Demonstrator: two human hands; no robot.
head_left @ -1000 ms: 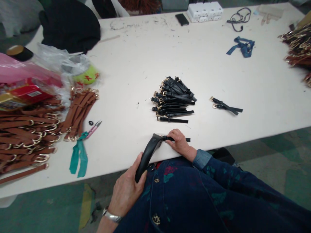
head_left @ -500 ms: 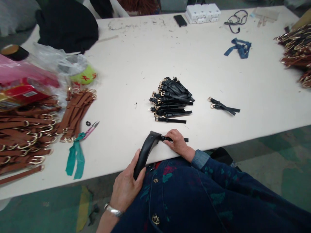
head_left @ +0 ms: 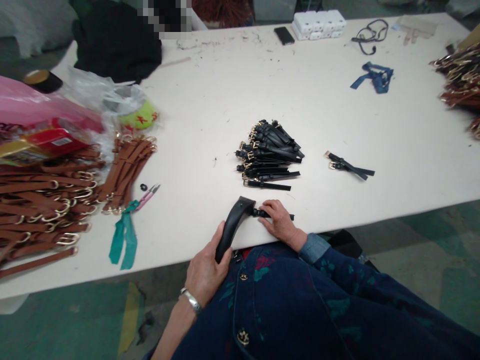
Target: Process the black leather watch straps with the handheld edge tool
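Observation:
My left hand [head_left: 208, 267] is closed round the lower part of a wide, curved black strap [head_left: 234, 225] at the table's front edge. Its upper end bends over toward my right hand [head_left: 279, 220], whose fingers pinch a short black buckle strap [head_left: 261, 213]. The tail of that narrow strap sticks out past my fingers on the right. The two straps meet end to end; whether they are joined I cannot tell. Just beyond my hands lies a fanned pile of black buckle straps [head_left: 272, 155] with gold buckles. Two more black buckle straps [head_left: 350, 166] cross each other farther right.
Brown straps with gold rings [head_left: 41, 205] are heaped at the left. Thread snips [head_left: 147, 196] with a teal ribbon [head_left: 123, 240] lie beside them. Plastic bags [head_left: 105, 95] and a black cloth [head_left: 116, 45] are behind. A phone [head_left: 284, 35], white boxes [head_left: 318, 25] and blue fabric [head_left: 373, 77] sit at the back.
The whole view has shifted slightly, so the table's things appear a little farther right. Both hands keep their hold, and the curved strap's upper end looks slightly more bent over.

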